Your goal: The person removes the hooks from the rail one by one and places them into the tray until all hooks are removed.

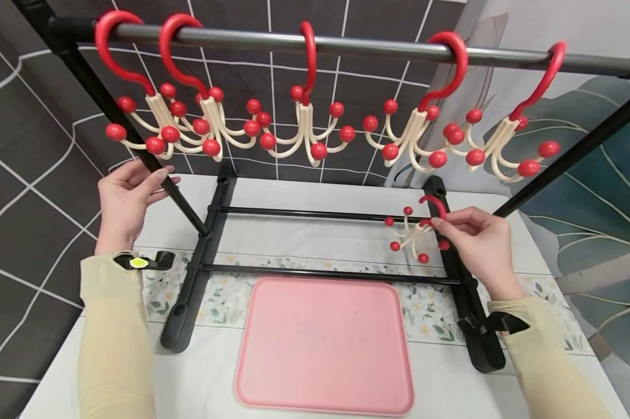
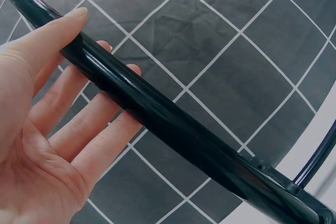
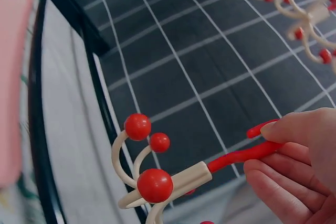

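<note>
My right hand (image 1: pixel 477 247) pinches the red hook (image 3: pixel 236 157) of a multi-arm hanger (image 1: pixel 413 233) between thumb and fingers. Cream curved arms with red ball tips (image 3: pixel 155 185) spread from its stem, low over the rack's right foot. With thumb in front and fingers behind, my left hand (image 1: pixel 128 198) holds the black left post (image 2: pixel 157 111) of the garment rack. Several hangers of the same kind, among them a middle one (image 1: pixel 305 128), hang by red hooks from the rack's top rail (image 1: pixel 367 48).
A pink tray (image 1: pixel 325 349) lies on the white table at the front. Behind it, two black crossbars (image 1: pixel 315 214) join the rack's left foot (image 1: pixel 181 320) and right foot (image 1: pixel 484 349). Dark cloth with a white grid (image 1: pixel 27 203) covers the back and left.
</note>
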Motion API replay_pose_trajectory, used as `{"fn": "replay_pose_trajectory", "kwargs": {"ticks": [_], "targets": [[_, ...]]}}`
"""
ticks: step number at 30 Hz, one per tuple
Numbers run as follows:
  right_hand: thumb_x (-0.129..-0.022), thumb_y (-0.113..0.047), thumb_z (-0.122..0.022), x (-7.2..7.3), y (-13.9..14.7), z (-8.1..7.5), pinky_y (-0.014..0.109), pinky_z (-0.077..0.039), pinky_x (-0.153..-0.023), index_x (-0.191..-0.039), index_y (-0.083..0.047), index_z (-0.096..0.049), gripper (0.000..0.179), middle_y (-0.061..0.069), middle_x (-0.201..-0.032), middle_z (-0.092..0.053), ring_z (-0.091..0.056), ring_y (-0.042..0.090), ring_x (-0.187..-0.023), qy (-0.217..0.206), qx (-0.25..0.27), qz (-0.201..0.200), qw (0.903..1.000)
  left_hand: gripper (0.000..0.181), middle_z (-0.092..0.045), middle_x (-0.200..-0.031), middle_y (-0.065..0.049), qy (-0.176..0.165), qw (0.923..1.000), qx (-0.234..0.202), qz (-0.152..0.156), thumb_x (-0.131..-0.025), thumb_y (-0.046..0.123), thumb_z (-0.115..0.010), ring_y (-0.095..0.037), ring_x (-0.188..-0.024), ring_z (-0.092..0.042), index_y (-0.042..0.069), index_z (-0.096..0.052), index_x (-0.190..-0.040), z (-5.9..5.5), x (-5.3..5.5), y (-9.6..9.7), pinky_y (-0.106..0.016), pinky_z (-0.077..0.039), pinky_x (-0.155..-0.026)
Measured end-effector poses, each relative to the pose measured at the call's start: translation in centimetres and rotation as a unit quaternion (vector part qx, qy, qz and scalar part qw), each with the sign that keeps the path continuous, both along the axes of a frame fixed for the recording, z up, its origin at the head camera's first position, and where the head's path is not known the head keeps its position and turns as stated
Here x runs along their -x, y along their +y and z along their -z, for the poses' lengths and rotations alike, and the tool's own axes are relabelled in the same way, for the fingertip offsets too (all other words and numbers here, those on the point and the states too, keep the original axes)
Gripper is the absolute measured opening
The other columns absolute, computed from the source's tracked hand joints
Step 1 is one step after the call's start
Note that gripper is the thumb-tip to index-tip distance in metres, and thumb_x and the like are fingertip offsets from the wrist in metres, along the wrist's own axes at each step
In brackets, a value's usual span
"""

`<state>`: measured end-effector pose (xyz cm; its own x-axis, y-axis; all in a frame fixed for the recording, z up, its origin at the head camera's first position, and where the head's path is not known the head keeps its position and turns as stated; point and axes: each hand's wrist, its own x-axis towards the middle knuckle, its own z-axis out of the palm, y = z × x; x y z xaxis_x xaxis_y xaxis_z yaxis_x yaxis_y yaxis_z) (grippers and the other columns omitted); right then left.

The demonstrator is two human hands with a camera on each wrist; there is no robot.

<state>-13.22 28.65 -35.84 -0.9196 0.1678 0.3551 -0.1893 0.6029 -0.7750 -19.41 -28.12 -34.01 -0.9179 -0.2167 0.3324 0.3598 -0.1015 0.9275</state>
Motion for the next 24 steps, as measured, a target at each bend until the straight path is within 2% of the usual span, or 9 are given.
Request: {"fn": "replay_pose_trajectory", "kwargs": {"ticks": [7,12,16,21,24], "targets": [[-0.087,-0.007,-0.083,-1.1,-3.6,1.2,0.019,-0.043,-0.045,-0.096,-0.001,-0.076,0.013,0.004,-0.084,-0.076,-0.072,0.011,-0.066,-0.004,0.043,-0.091,0.9949,0.037,-0.075,-0.102,-0.01,-0.001,0.9999,-0.009,0.006,-0.088,-0.004,-0.077,-0.02,-0.085,-0.076,-0.003,-0.069,-0.125,0.2,0.1,-0.1,-0.028,-0.059,-0.073],[-0.086,-0.003,-0.082,-2.4,-6.5,1.6,0.021,-0.057,-0.056,-0.093,-0.001,-0.076,0.009,0.008,-0.086,-0.076,-0.073,0.012,-0.066,-0.017,0.072,-0.15,0.9859,0.038,-0.075,-0.102,-0.012,0.0,0.9998,-0.018,0.012,-0.088,-0.003,-0.078,-0.021,-0.084,-0.076,-0.005,-0.069,-0.124,0.2,0.2,-0.1,-0.029,-0.059,-0.074],[-0.085,-0.001,-0.083,-3.2,-8.7,1.6,0.025,-0.06,-0.061,-0.09,-0.004,-0.077,0.009,0.005,-0.085,-0.075,-0.074,0.016,-0.069,-0.018,0.084,-0.192,0.9776,0.038,-0.075,-0.102,-0.011,0.0,0.9998,-0.015,0.011,-0.088,-0.003,-0.078,-0.02,-0.084,-0.076,-0.005,-0.069,-0.124,0.2,0.2,-0.2,-0.029,-0.059,-0.074],[-0.084,0.0,-0.083,-4.1,-11.1,1.8,0.028,-0.061,-0.065,-0.091,-0.006,-0.077,0.012,0.003,-0.088,-0.076,-0.075,0.02,-0.074,-0.032,0.117,-0.248,0.961,0.037,-0.075,-0.103,-0.011,0.005,0.9999,-0.012,0.01,-0.088,-0.003,-0.077,-0.02,-0.084,-0.076,-0.005,-0.069,-0.124,0.2,0.2,-0.2,-0.029,-0.059,-0.074],[-0.084,0.002,-0.083,-4.5,-12.6,2.1,0.033,-0.062,-0.07,-0.093,-0.005,-0.076,0.013,0.004,-0.09,-0.076,-0.076,0.023,-0.078,-0.041,0.142,-0.287,0.9462,0.036,-0.075,-0.103,-0.011,0.009,0.9998,-0.011,0.01,-0.089,-0.003,-0.077,-0.02,-0.083,-0.076,-0.005,-0.069,-0.124,0.2,0.2,-0.2,-0.029,-0.059,-0.074]]}}
